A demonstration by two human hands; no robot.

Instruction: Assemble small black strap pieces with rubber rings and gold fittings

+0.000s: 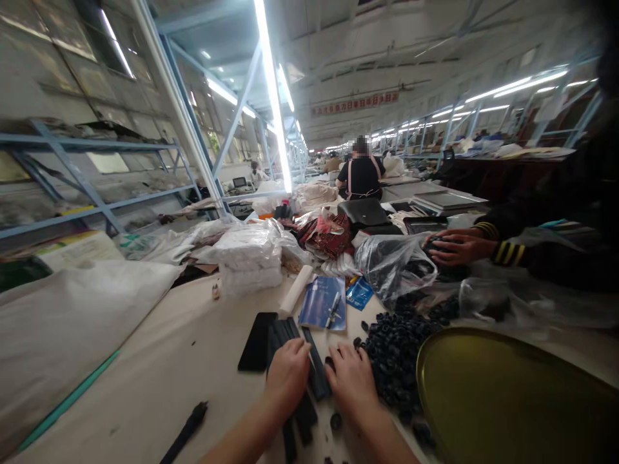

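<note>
My left hand (289,368) is closed over a bundle of dark strips (305,412), its fingers curled at their upper part. Beside it, to the right, my right hand (353,379) has its fingers bent. A small black loop (329,363) shows at its thumb and index finger, apparently pinched there. One loose strip (316,364) lies between the two hands. Right of my right hand spreads a heap of small black loops (399,348). A black phone (257,341) lies left of the strips.
A blue booklet (319,301) with a pen (333,309) on it lies ahead. At right are an olive-coloured tray (512,399) and another person's hands (454,246) at a clear plastic bag (399,258). Wrapped white bundles (249,258) stand behind. A dark tool (186,430) lies front left.
</note>
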